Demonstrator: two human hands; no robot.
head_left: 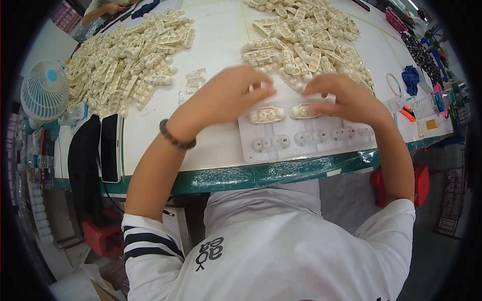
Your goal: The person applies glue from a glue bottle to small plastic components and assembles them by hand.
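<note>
Over the far edge of a white fixture board [261, 149], my left hand [226, 93] hangs blurred, its fingers apart and no part visible in them. My right hand [349, 99] is also open, fingers spread. Its thumb overlaps the end of a cream plastic part [301, 111] seated on the board; whether it touches cannot be told. Another cream oblong part with rounded cavities [266, 115] sits left of it, just below my left hand. Nearer to me, a row of moulded seats [271, 143] on the board holds no cream parts. My right hand hides the board's far right area.
Heaps of cream plastic parts lie at the far left [120, 65] and far middle [314, 45]. A fan [45, 90], a black cloth [84, 150] and a phone [110, 148] are at left. An orange cutter [408, 114] lies right. Another person's hand [114, 8] shows far left.
</note>
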